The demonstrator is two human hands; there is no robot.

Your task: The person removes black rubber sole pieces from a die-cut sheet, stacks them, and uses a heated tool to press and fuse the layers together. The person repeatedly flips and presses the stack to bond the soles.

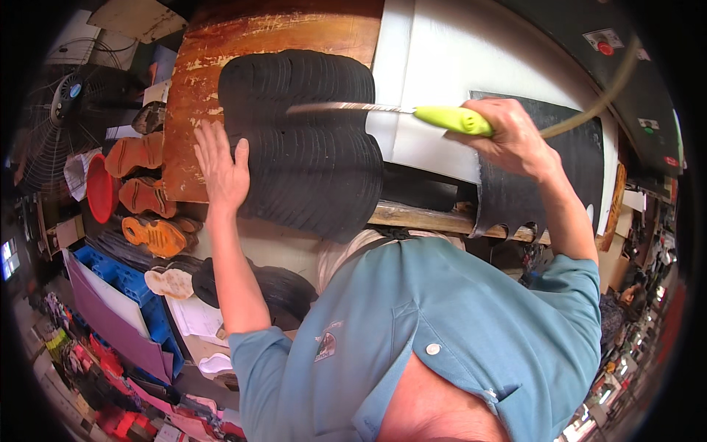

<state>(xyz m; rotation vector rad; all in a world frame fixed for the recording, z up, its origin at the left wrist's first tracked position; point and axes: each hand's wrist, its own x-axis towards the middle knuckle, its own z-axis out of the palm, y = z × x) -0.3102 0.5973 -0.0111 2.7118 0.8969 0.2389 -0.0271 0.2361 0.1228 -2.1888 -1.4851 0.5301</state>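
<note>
Worn wooden board (309,29) beyond the fingers of the left hand (222,173) and on beneath them, with white panel (442,59) farther right, just past the fingers of the right hand (515,140). Directly right of the left fingers, broad stack of black pieces (302,169), overlapping in two fanned lobes, near end seemingly past the board's edge: liable to slide or lose order under an uneven push, with only an unclosed hand alongside as a stop. Below the right fingers, under the wrist, dark sheet (512,195), near edge uneven and perhaps easy to catch with a forearm. Left of the left fingers, brown sole-shaped pieces (146,197), close enough to be knocked by a careless elbow or wrist. Beyond the right fingers, pale tube (610,93), joined to the tool or merely behind it, impossible to tell; possible snag in a wide swing. Reaching left from the right fingers, long green-handled tool (442,116), shaft blurred over the stack, touching or just above, cannot tell. Pointing roughly toward the left thumb (241,151), so could strike bare skin if swung too far, or gouge and scatter pieces if angled too steeply. Right fingers wrapped round the handle's rear, far from the tip, hence poorer aim. Left fingers straight, slightly spread, clamped on nothing, thumb apart beside the stack's left edge.
</note>
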